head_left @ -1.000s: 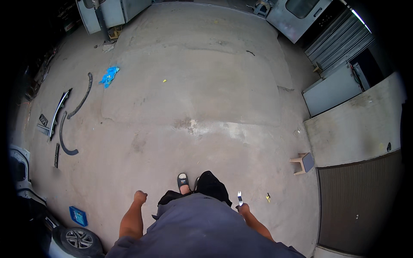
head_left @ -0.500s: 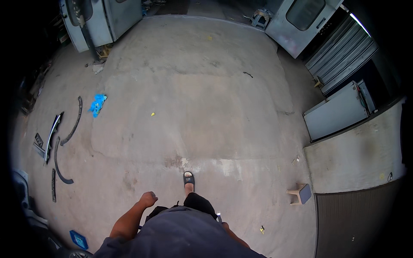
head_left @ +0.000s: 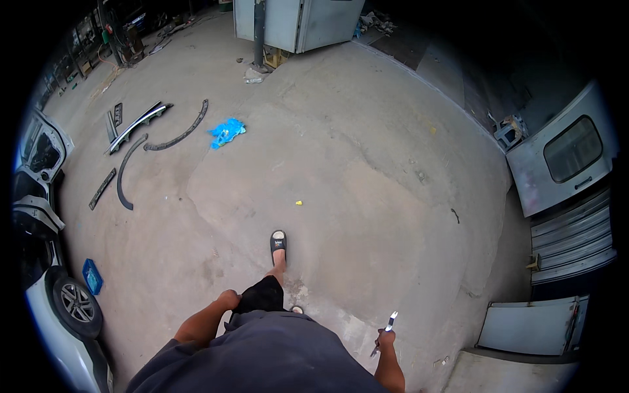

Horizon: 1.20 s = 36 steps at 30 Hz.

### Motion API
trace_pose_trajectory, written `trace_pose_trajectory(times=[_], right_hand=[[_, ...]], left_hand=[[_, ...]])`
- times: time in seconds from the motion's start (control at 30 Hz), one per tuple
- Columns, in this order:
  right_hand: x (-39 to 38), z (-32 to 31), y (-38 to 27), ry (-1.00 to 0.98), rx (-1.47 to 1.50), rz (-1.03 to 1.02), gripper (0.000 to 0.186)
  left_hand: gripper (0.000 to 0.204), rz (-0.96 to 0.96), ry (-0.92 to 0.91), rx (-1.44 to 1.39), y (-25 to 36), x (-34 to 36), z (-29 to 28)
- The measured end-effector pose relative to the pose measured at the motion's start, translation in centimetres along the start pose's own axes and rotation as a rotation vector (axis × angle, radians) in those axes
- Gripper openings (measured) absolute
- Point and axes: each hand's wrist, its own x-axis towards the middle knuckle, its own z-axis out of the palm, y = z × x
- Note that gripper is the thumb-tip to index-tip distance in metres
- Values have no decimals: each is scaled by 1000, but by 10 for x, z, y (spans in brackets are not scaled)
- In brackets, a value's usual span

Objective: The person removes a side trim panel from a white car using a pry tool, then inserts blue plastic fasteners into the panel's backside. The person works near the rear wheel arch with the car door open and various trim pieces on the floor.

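My right hand (head_left: 386, 338) grips a slim silver-and-dark hand tool (head_left: 392, 319), held out at my right side with its forked-looking tip pointing forward. My left hand (head_left: 228, 299) is curled beside my dark shorts (head_left: 261, 296); whatever it holds, if anything, cannot be made out. Ahead, my left foot (head_left: 279, 243) in a dark slide sandal is on the concrete floor (head_left: 367, 255). A small yellow scrap (head_left: 299, 203) lies beyond it.
Curved trim pieces (head_left: 175, 140) and a blue crumpled plastic (head_left: 227, 133) lie front left. A car (head_left: 46, 255) and a blue tray (head_left: 92, 276) line the left side. Metal cabinets (head_left: 298, 23) stand ahead; doors and panels (head_left: 557, 164) line the right.
My view has turned left, bringing the trim pieces and car further into sight. My left foot has stepped forward, and my right hand with the tool has come back into view.
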Motion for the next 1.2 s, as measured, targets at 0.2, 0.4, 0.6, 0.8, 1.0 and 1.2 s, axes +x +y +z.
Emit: trace_pose_trajectory(times=[0.2,0.4,0.6,0.8,1.0,1.2], right_hand=[[-22,89,-110,-226,-283,-76,13],[-21,166,-231,-382,-671,-500,17],[18,196,-359,-385,-284,-304,21],[70,190,-423,-481,-573,-315,15],[130,207,-483,-600,-987,-560,13],[188,243,-573,-684,-985,-518,14]], left_hand=[[46,-245,54,-640,32,57,-75],[47,-158,14,-244,35,106,-144],[47,-56,135,-119,21,156,-177],[45,-233,248,-469,79,163,-209],[44,-284,241,-437,145,117,-203],[44,-548,245,-737,207,69,-179]])
